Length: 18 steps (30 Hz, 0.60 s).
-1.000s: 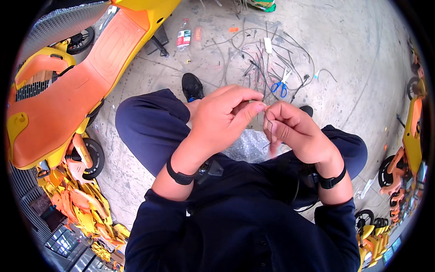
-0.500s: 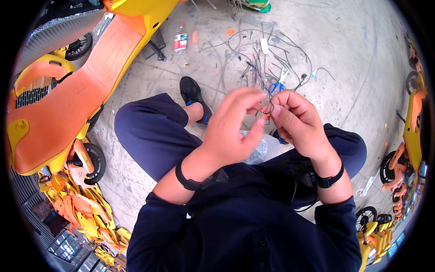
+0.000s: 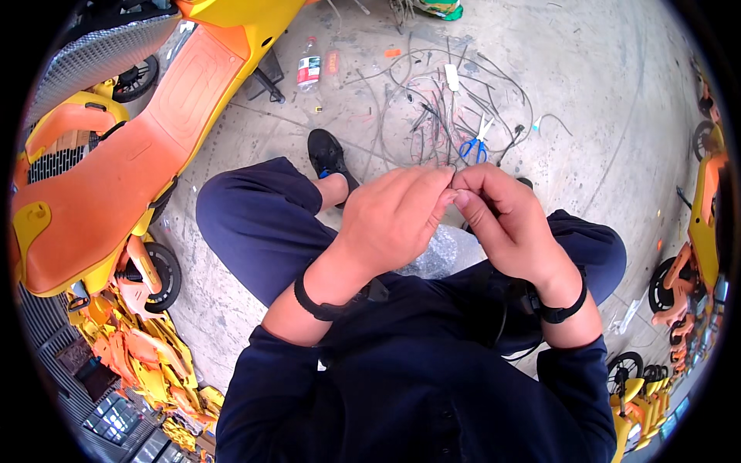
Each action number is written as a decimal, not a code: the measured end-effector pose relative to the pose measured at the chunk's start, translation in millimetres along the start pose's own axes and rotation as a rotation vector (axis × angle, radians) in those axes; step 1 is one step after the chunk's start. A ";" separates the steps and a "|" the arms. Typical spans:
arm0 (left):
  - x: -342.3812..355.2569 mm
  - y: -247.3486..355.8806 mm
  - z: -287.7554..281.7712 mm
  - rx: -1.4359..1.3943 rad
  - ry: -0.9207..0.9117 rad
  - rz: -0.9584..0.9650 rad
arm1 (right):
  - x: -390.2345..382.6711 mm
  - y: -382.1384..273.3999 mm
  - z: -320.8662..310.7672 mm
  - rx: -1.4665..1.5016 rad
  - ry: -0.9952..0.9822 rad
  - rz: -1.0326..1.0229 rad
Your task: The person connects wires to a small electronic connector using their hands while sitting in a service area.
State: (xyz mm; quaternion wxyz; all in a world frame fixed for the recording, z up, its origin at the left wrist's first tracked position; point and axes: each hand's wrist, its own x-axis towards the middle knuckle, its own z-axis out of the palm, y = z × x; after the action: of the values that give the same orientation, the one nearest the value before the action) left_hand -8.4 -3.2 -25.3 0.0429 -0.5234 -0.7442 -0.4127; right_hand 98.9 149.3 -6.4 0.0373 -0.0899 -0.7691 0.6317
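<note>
My left hand (image 3: 392,218) and my right hand (image 3: 505,224) meet fingertip to fingertip above my lap. Between their pinched thumbs and forefingers a short bit of thin dark wire (image 3: 453,178) shows; the rest of it is hidden by the fingers. Both hands are closed. Just beyond them on the floor lie blue-handled scissors (image 3: 482,133), blades partly apart and pointing away. A loose tangle of dark and reddish wires (image 3: 488,99) spreads around the scissors. Below my hands, a crumpled clear plastic bag (image 3: 441,258) lies between my legs.
A yellow and orange vehicle body (image 3: 108,201) stands close on my left. A plastic bottle with a red and white label (image 3: 308,71) lies ahead. Piled yellow and orange parts (image 3: 143,355) are at lower left. More yellow vehicles (image 3: 698,208) line the right side.
My left hand has moved in to the right and its spread fingers have closed against the right fingertips. An orange piece seen near the right fingers before is now hidden.
</note>
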 end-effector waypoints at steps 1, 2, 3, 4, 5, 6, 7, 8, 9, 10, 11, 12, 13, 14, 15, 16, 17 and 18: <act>0.2 1.8 -3.3 0.028 -0.045 -0.020 | 0.5 0.4 1.7 -0.062 0.014 -0.034; 0.7 2.9 -5.4 0.055 -0.090 -0.040 | 0.9 0.7 3.4 -0.125 0.028 -0.067; 1.5 3.1 -6.2 0.054 -0.090 -0.041 | 0.9 0.4 5.1 -0.125 0.028 -0.067; 2.4 3.1 -6.6 0.050 -0.087 -0.029 | 0.6 0.0 6.9 -0.194 0.064 -0.130; 3.2 3.2 -6.7 0.046 -0.085 -0.018 | 0.4 -0.1 7.5 -0.262 0.099 -0.193; 3.5 3.4 -6.8 0.047 -0.085 -0.019 | 0.8 -0.4 7.5 -0.261 0.098 -0.193; 3.8 3.7 -6.6 0.045 -0.080 -0.015 | 1.5 -1.1 7.0 -0.330 0.103 -0.222; 3.9 3.8 -6.5 0.044 -0.075 -0.010 | 2.0 -2.0 6.5 -0.400 0.107 -0.252; 3.9 3.8 -6.7 0.044 -0.075 -0.011 | 2.3 -3.8 5.5 -0.399 0.107 -0.251; 3.8 3.6 -6.9 0.027 -0.067 -0.022 | 2.7 -6.1 4.3 -0.454 0.099 -0.260; 3.7 3.5 -7.3 0.011 -0.060 -0.034 | 3.0 -7.5 3.4 -0.509 0.092 -0.269; 3.6 2.2 -6.9 0.009 -0.061 -0.033 | 3.0 -7.7 2.5 -0.509 0.093 -0.268; 3.1 0.1 -6.5 -0.070 -0.074 -0.079 | 3.3 -7.7 1.5 -0.488 0.087 -0.272; 3.0 -1.4 -6.3 -0.150 -0.087 -0.124 | 3.5 -7.3 0.7 -0.466 0.081 -0.276; 3.3 -1.9 -6.5 -0.151 -0.089 -0.124 | 3.3 -6.7 0.0 -0.466 0.082 -0.274; 3.8 -2.2 -6.6 -0.223 -0.083 -0.158 | 2.9 -5.9 -1.1 -0.371 0.067 -0.240; 4.2 -2.4 -6.7 -0.294 -0.077 -0.192 | 2.3 -5.3 -2.0 -0.276 0.052 -0.206; 4.2 -2.3 -7.6 -0.293 -0.077 -0.192 | 1.8 -5.2 -2.5 -0.275 0.051 -0.206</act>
State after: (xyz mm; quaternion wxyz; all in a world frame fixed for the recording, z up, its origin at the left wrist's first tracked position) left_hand -14.9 -5.3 -19.5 -0.1020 -0.4658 -0.7239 -0.4986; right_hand 97.1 151.0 -0.9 0.1090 -0.0308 -0.8521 0.5110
